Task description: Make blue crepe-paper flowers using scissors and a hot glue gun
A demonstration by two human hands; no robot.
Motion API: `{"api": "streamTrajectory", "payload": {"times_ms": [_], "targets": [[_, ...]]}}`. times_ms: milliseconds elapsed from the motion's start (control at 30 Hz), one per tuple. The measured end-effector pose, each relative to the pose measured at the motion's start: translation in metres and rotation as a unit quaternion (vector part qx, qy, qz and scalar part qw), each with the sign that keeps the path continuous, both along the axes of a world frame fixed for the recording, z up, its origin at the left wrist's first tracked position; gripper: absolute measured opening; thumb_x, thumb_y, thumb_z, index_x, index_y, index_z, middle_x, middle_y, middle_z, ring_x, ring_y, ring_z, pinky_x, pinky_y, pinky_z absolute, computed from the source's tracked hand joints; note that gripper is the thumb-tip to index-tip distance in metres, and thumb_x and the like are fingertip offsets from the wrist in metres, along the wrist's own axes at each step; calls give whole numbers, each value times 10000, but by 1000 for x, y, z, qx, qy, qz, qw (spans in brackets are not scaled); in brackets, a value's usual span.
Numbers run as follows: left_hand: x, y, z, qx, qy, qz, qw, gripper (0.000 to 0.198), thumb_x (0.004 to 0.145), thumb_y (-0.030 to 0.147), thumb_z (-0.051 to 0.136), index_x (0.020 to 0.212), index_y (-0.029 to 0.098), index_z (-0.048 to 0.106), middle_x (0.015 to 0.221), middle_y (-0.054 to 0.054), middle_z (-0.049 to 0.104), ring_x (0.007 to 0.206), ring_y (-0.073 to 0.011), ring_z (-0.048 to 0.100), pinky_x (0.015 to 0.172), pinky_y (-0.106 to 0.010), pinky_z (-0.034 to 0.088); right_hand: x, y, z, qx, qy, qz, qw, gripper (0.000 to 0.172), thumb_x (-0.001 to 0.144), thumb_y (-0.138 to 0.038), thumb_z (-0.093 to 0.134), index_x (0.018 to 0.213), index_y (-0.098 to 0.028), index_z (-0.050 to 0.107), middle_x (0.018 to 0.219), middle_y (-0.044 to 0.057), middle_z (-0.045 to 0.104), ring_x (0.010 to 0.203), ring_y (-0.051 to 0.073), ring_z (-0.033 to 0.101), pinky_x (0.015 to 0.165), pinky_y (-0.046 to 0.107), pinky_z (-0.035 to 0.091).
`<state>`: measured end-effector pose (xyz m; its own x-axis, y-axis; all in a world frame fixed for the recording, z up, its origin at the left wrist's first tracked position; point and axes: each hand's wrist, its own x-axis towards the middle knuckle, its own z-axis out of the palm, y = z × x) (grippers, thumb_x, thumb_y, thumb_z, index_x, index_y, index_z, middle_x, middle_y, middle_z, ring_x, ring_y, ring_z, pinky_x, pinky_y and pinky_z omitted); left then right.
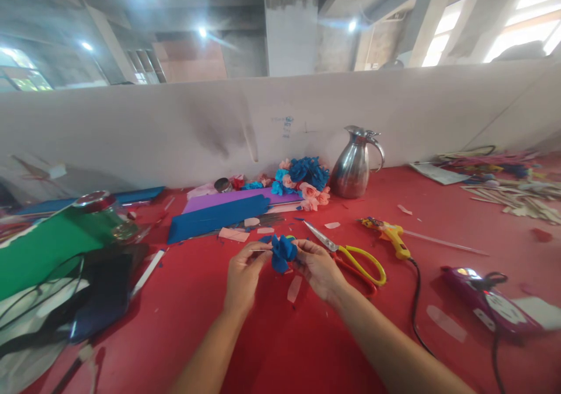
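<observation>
A small blue paper flower is between my two hands, above the red table. My left hand pinches it from the left, thumb and forefinger together. On the other side, my right hand has its fingers closed on the flower's right edge. Scissors with yellow and red handles lie just right of my right hand. Loose pink paper petals lie below and behind the flower. Farther back is a blue paper sheet, near a cluster of blue and pink paper flowers.
A metal jug stands at the back by the white partition. To the right are a yellow glue gun with a black cord and a purple power strip. A glass jar and green paper are at left.
</observation>
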<state>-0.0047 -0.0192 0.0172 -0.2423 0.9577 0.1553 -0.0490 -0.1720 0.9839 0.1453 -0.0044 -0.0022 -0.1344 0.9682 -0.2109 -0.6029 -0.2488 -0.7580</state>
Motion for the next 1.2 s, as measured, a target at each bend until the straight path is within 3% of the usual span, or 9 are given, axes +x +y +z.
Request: {"api": "streamTrajectory", "payload": {"times_ms": [167, 233, 367, 533, 800, 900, 1033, 1133, 1200], "targets": [[0, -1, 3, 1, -30, -19, 999, 142, 646, 265, 733, 770, 202, 705, 772, -22, 694, 760, -173, 605, 753, -281, 456, 3, 1, 2, -4, 14, -43, 999, 350, 455, -344, 887, 677, -154, 693, 639, -9, 638, 548, 85, 530, 548, 208, 430], [-1, -1, 2, -10, -24, -12, 1000, 137, 695, 320, 707, 706, 189, 671, 699, -4, 641, 701, -147, 558, 707, -252, 430, 5, 1, 4, -7, 17, -45, 999, 357, 447, -357, 888, 660, -151, 690, 604, -18, 619, 513, 72, 496, 519, 203, 411], [-4, 2, -3, -25, -58, -1, 998, 345, 709, 426, 679, 535, 185, 503, 541, 42, 449, 563, -109, 397, 570, -230, 340, 6, 1, 7, -10, 13, -40, 999, 371, 429, -359, 891, 643, -148, 673, 578, -29, 603, 501, 62, 482, 510, 191, 394], [-10, 9, -10, -79, -80, 89, 990, 503, 622, 474, 713, 464, 212, 313, 471, 83, 261, 487, -92, 241, 484, -244, 232, 6, 2, 6, 3, -5, -32, 999, 355, 469, -384, 862, 626, -154, 641, 509, -43, 548, 447, 62, 435, 454, 196, 343], [-22, 23, -25, -17, -8, 159, 987, 380, 671, 557, 635, 582, 200, 539, 500, 60, 415, 498, -116, 353, 491, -234, 273, 5, 3, 9, 23, 2, -43, 999, 336, 471, -364, 866, 625, -153, 655, 554, -22, 582, 474, 73, 466, 476, 206, 376], [-29, 29, -34, 0, 32, 141, 990, 339, 641, 525, 685, 699, 193, 645, 657, -8, 619, 643, -180, 531, 580, -255, 384, 7, 4, 9, 33, -2, -80, 996, 320, 485, -340, 861, 664, -149, 678, 609, -4, 624, 515, 85, 514, 521, 212, 412], [-30, 31, -38, 0, 85, 129, 988, 294, 628, 473, 691, 753, 206, 679, 745, -39, 679, 724, -222, 582, 661, -289, 423, 11, 3, 12, 38, 10, -133, 990, 301, 495, -324, 855, 685, -161, 688, 609, -4, 634, 533, 99, 543, 553, 230, 444], [-27, 29, -34, -12, 112, 110, 988, 254, 653, 465, 645, 705, 217, 665, 680, -36, 662, 688, -234, 587, 638, -299, 420, 14, 18, 30, 53, -10, -186, 981, 282, 481, -307, 847, 655, -171, 672, 612, 15, 649, 540, 128, 561, 534, 261, 446], [-24, 27, -30, -12, 111, 98, 989, 250, 658, 471, 635, 690, 225, 659, 660, -36, 661, 668, -238, 595, 627, -300, 423, 18, 44, 54, 77, -29, -220, 972, 262, 490, -300, 827, 647, -184, 651, 612, 19, 652, 566, 155, 581, 534, 284, 449]]}}
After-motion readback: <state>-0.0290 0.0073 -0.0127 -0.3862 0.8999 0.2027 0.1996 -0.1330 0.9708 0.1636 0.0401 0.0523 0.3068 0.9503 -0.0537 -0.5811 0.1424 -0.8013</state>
